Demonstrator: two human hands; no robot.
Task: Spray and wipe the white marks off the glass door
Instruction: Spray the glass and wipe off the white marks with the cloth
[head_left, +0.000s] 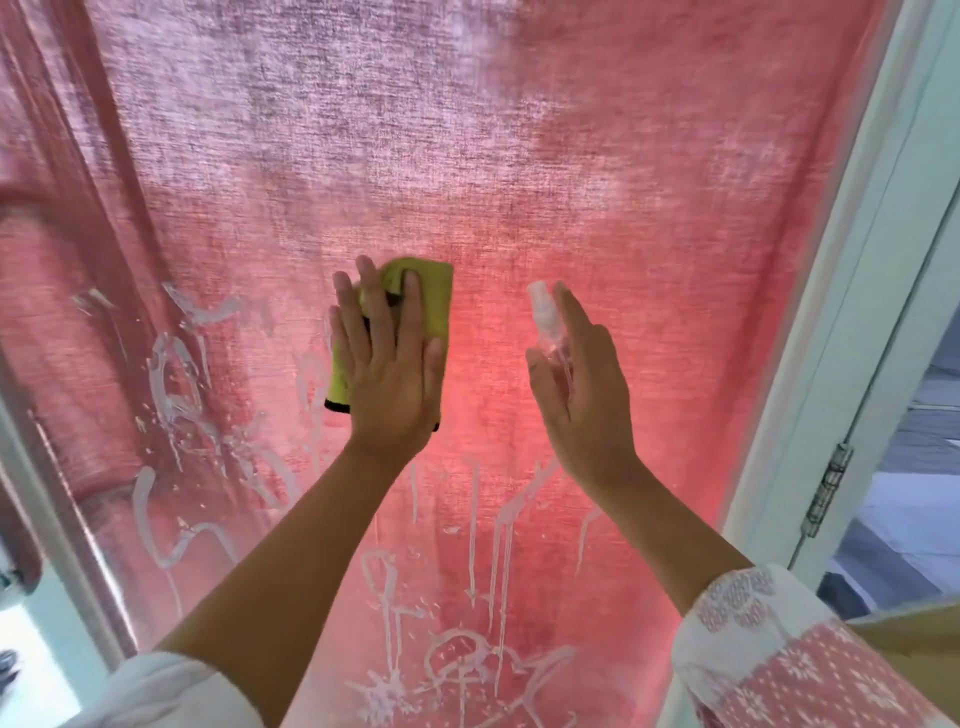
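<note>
The door (488, 358) fills the view, its glass straight ahead of both hands. The white marks (171, 384) lie on it to the left of the left hand and below both wrists. There are thick looping scrawls at the left, thin runs dripping down between the forearms, and more loops and splashes lower still, near the elbows. They look like drawn shapes or letters, but none can be read as a word. The left hand (387, 374) lies flat on a yellow-green cloth (434, 296) with a black edge, fingers straight and spread, pressing it against the glass. The cloth shows above the fingertips, beside the index finger and to the left of the palm. Just to the right, apart from the cloth, the right hand (582, 395) holds a small clear spray bottle (545, 317). Thumb and palm are closed round its body, and the index finger reaches up beside its white top. Any print on it is too blurred to read. Behind the glass hangs a pink woven curtain (467, 114), glowing brightest between the hands. Right of the right hand runs the white frame (852, 312), with a metal hinge (828, 488) below wrist level. Both forearms are bare. The left sleeve (171, 691) is white, the right sleeve (769, 644) pink and white with a pattern.
</note>
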